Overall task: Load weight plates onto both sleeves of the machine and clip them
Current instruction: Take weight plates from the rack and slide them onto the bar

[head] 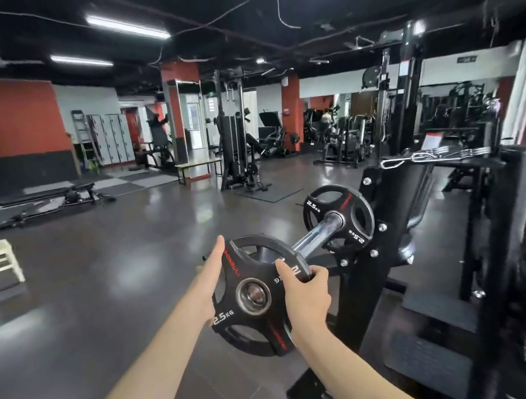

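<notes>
Already at the tip of the chrome sleeve [317, 237], low in the centre of the frame, a black plate marked 2.5 kg [251, 299] sits between our two hands, its steel-ringed bore facing us and the end of the sleeve seemingly showing inside it. Our left hand [213, 278] lies flat against the plate's left edge, fingers straight; our right hand [304, 289] clamps the right rim, thumb across the face and fingers hooked round the edge. Further up the sleeve, toward the right of centre, a second 2.5 kg plate [339, 218] already rests against the black machine frame [396, 203]. We see no clip on this sleeve, though metal spring collars [430, 156] appear to lie on top of the machine at the right of the frame. We judge the chief risk to be a cocked plate: if the bore is tilted on the sleeve it could bind or slip off the tip, and with the left hand only pressing, not gripping, the weight could drop toward the dark floor [115, 265]. Our right fingers, wrapped behind the rim, could also be pinched when the two plates meet. The machine's other sleeve is not in view.
</notes>
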The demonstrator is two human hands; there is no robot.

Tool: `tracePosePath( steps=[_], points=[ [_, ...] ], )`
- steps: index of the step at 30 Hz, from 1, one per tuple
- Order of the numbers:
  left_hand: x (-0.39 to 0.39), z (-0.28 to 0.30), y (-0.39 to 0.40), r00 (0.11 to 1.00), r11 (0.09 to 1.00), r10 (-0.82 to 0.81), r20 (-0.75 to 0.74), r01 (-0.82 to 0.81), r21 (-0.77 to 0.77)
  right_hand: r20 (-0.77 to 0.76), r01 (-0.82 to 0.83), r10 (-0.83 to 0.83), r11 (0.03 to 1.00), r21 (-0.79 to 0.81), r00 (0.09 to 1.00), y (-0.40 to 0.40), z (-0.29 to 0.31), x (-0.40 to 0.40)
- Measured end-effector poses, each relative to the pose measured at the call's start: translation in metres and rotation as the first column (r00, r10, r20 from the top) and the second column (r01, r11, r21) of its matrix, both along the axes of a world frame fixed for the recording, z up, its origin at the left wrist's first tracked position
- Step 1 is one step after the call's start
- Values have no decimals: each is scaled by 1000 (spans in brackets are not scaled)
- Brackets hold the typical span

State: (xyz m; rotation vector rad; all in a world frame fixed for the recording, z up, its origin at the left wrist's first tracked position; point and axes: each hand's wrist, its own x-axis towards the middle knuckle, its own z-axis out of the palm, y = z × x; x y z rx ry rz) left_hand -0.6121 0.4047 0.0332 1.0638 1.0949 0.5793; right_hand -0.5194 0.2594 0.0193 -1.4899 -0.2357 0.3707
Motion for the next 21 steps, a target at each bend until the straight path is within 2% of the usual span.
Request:
tracePosePath(
  steps=[1, 3, 6, 9, 12, 16, 21],
  points=[
    [4, -8, 14, 1000, 1000, -8, -21, 8, -15, 9, 5, -4, 1000, -4, 1000, 1, 1, -3],
    [11, -19, 28, 999, 999, -19, 32, 20, -49, 40, 21, -20, 999, -24, 999, 2, 2, -5],
    [6, 0, -5, 993, 993, -66, 94, 74, -90, 101, 38, -31, 997, -65, 994, 0, 2, -7],
    [11, -6, -5, 970, 985, -121, 211, 144, -99, 108, 25, -18, 998, -62, 994, 0, 5, -12],
    [21, -12, 0, 955, 985, -105, 277, 139, -105, 129, 38, -29, 997, -68, 991, 0, 8, -13],
    [31, -8, 5, 957, 975, -130, 261, 171, -140, 149, 50, -37, 996, -79, 988, 1, 12, -3],
    [53, 11, 18, 976, 984, -176, 129, 180, -14, 191, 85, -70, 994, -75, 979, 10, 13, 23]
  ],
)
